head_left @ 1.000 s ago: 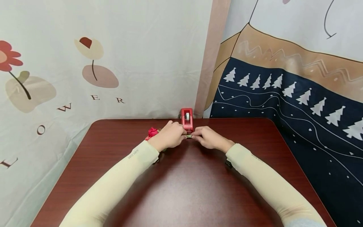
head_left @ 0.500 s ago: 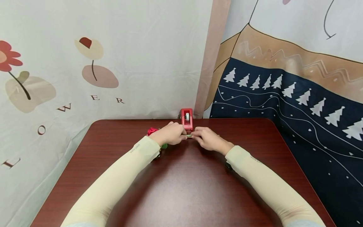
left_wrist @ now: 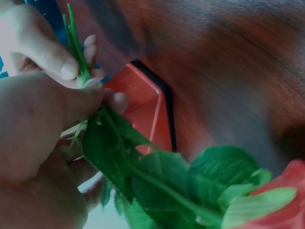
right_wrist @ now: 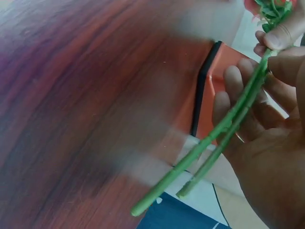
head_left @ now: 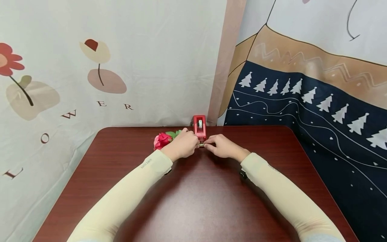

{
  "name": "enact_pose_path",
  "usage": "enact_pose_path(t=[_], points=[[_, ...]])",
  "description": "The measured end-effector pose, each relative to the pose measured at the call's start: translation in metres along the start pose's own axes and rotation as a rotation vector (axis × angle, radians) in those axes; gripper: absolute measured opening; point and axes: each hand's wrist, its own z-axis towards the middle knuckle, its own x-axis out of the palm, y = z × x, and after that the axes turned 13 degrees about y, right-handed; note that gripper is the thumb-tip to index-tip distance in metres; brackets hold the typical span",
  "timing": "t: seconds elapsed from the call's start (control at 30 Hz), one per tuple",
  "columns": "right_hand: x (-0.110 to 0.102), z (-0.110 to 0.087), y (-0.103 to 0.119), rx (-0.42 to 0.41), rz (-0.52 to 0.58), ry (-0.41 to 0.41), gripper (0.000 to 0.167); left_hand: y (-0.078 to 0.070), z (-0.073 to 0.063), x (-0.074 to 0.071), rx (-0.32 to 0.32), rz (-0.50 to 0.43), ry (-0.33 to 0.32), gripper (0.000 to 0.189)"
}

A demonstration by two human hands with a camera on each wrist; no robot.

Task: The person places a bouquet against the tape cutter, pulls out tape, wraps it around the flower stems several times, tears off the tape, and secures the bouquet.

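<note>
My left hand (head_left: pixel 185 144) grips a small bunch of roses just below the leaves (left_wrist: pixel 167 174). Red and pink blooms (head_left: pixel 163 139) stick out to the left of that hand, over the back of the table. From the other side, my right hand (head_left: pixel 223 147) pinches the green stems (right_wrist: pixel 209 138) between thumb and fingers, close to the left fingertips. Two stem ends extend past the right fingers in the right wrist view. Directly behind both hands stands a red tape dispenser (head_left: pixel 199 125), its near end partly hidden by the fingers.
The dark red-brown wooden table (head_left: pixel 196 201) ends at a back edge close behind the dispenser. A pale printed curtain (head_left: pixel 169 67) hangs behind it, and a navy one with white trees (head_left: pixel 272 101) hangs on the right.
The bunch has turned in my left hand: more of the blooms and leaves now show above the left wrist. Both hands stay at about the same place before the dispenser.
</note>
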Motion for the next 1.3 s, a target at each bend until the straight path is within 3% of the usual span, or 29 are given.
enact_pose_path(t=[0.23,0.53,0.73,1.03,1.3], points=[[-0.006,0.003,-0.001,0.1,0.127,0.042,0.026,-0.001,-0.002,0.007,0.018,0.114,-0.136,0.015],[-0.017,0.01,0.002,0.175,0.213,0.091,0.028,-0.002,-0.004,0.018,-0.007,0.202,-0.251,0.014],[-0.02,0.012,-0.001,0.176,0.29,0.16,0.032,-0.004,-0.006,0.02,-0.007,0.282,-0.336,0.01],[-0.019,0.01,0.001,0.123,0.279,0.176,0.03,-0.005,-0.005,0.024,-0.021,0.346,-0.384,0.011],[-0.014,0.009,-0.002,0.092,0.21,0.116,0.028,-0.004,-0.005,0.025,-0.035,0.339,-0.379,0.011]])
